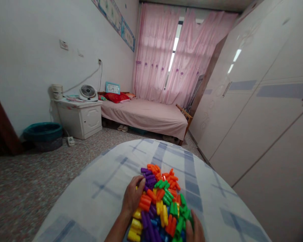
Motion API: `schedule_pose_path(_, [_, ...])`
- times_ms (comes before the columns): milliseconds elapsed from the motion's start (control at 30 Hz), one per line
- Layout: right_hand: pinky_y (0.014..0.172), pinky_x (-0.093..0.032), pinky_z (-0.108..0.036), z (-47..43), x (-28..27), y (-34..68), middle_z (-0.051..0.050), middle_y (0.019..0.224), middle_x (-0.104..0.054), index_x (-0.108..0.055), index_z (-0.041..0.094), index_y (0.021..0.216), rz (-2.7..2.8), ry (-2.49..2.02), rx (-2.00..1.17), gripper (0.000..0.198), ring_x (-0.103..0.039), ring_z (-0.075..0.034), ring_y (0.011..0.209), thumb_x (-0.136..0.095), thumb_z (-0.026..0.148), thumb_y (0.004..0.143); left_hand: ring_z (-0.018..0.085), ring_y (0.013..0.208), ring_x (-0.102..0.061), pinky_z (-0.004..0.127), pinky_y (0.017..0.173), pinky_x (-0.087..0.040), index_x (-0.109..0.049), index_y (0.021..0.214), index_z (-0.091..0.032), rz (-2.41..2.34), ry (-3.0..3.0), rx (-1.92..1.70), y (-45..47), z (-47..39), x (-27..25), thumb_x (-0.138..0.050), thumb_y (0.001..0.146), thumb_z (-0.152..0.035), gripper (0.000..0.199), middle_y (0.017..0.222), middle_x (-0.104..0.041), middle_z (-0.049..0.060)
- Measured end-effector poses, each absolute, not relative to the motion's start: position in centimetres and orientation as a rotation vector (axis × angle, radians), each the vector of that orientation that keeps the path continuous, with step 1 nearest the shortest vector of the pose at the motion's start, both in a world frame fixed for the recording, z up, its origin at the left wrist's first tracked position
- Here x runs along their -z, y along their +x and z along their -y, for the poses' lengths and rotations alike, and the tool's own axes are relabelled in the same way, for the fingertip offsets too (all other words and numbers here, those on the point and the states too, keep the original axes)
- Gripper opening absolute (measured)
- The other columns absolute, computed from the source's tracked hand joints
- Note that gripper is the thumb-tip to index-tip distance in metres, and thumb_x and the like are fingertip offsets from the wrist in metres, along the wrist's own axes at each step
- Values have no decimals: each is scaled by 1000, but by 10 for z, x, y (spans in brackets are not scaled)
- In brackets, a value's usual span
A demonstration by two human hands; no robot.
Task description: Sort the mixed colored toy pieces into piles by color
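A heap of small plastic building pieces, shaped like short tubes, lies near the table's close edge. Purple pieces [149,178], orange pieces [144,202], green pieces [168,195], yellow pieces [164,215] and a few blue ones are mixed in it. My left hand [132,196] curves against the heap's left side, fingertips by the purple and orange pieces. At the lower right, my right hand [197,228] rests beside green pieces with thumb and fingers apart; the frame's bottom edge cuts it off. No piece shows clearly gripped in either hand.
A blue-and-white checked cloth [111,188] covers the oval table. Beyond stand a bed [146,112], a white bedside cabinet [91,117] with a fan [88,91], and a lined bin [44,134]. A tall white wardrobe [242,107] lines the right side.
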State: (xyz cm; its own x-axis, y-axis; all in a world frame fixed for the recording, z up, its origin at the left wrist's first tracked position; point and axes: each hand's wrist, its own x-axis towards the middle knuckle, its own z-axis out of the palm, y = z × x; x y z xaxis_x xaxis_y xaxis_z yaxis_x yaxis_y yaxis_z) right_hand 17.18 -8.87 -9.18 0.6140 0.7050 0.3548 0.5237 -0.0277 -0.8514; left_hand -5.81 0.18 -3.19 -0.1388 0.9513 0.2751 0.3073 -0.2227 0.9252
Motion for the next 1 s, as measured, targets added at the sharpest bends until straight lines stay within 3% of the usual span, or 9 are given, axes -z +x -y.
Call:
schedule_pose_path(133, [108, -28, -44, 99, 54, 148, -13, 135, -49, -48, 14, 129, 1056, -1655, -478, 68, -41, -28, 127, -36, 62, 82, 20, 101, -58, 35, 95, -43, -64, 100, -18, -1452, 1587, -1398, -57, -3, 33, -44, 86, -44, 35, 105, -64, 7])
schedule_pose_path(300, [109, -26, -38, 96, 33, 136, -10, 138, -46, -46, 15, 131, 914, -1588, -624, 64, -38, -23, 129, -38, 58, 84, 19, 107, -56, 35, 99, -41, -62, 106, -19, -1398, 1666, -1399, -54, -5, 36, -43, 87, -41, 35, 109, -62, 7])
schedule_pose_path(733, [108, -28, -34, 57, -2, 114, -10, 136, -50, -51, 11, 128, 959, -1396, -724, 60, -43, -21, 127, -47, 48, 81, 18, 107, -54, 35, 99, -41, -59, 100, -19, -1311, 1680, -1398, -46, -3, 33, -37, 88, -34, 28, 108, -60, 6])
schedule_pose_path(1000, [104, -33, -38, 33, -24, 81, -11, 128, -56, -55, 13, 124, 1272, -1330, -652, 50, -48, -21, 120, -44, 43, 84, 17, 115, -52, 34, 106, -34, -58, 111, -18, -1235, 1561, -1397, -41, -2, 34, -33, 90, -38, 38, 120, -60, 6])
